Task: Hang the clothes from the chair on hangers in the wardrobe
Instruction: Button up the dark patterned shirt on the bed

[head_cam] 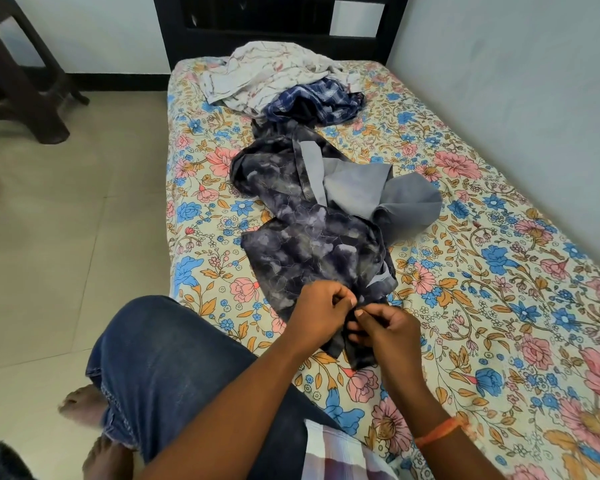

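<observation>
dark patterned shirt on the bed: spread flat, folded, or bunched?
Spread lengthwise but rumpled, not folded: the dark patterned shirt lies along the bed, grey inside showing. Left hand and right hand pinch its near end.

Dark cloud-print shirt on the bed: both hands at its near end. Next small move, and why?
Probably finish working that near edge, perhaps a button, then lift. The left hand and right hand both pinch the dark cloud-print shirt, which lies rumpled on the floral bedsheet; no hanger shows.

Wearing blue denim jeans (160,358) with frayed hems. Bare forearms, an orange thread band (439,432) around the right wrist. Checked shirt hem (336,452) in white, plum and blue; bare feet (84,401).
</observation>
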The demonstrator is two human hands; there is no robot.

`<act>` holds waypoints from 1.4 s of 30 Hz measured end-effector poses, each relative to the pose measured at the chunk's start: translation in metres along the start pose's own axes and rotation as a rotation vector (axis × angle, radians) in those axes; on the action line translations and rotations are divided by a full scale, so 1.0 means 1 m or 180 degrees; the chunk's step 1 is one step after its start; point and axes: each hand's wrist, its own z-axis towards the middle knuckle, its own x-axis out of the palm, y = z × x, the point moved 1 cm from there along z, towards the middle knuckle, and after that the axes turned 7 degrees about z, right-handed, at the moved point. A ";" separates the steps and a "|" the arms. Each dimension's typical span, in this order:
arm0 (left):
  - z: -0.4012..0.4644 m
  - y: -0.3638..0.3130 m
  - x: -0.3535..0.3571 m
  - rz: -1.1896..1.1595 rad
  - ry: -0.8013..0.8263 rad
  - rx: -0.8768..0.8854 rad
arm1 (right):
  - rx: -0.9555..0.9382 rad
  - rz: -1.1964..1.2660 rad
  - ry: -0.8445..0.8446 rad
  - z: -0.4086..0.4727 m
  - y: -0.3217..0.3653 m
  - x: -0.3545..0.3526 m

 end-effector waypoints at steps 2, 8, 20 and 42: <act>0.000 -0.001 -0.001 0.0013 0.0039 0.0035 | -0.0103 -0.0019 -0.0084 -0.001 0.003 0.001; 0.001 -0.002 -0.003 -0.0089 0.0222 0.0018 | -0.0195 -0.0304 -0.0241 0.005 0.000 0.002; 0.003 0.002 0.001 -0.0202 0.0265 -0.0301 | -0.0434 -0.0397 -0.0261 0.010 -0.010 0.004; 0.005 0.009 0.002 -0.0667 0.0619 -0.0747 | 0.0598 0.1152 0.0107 0.018 -0.017 -0.001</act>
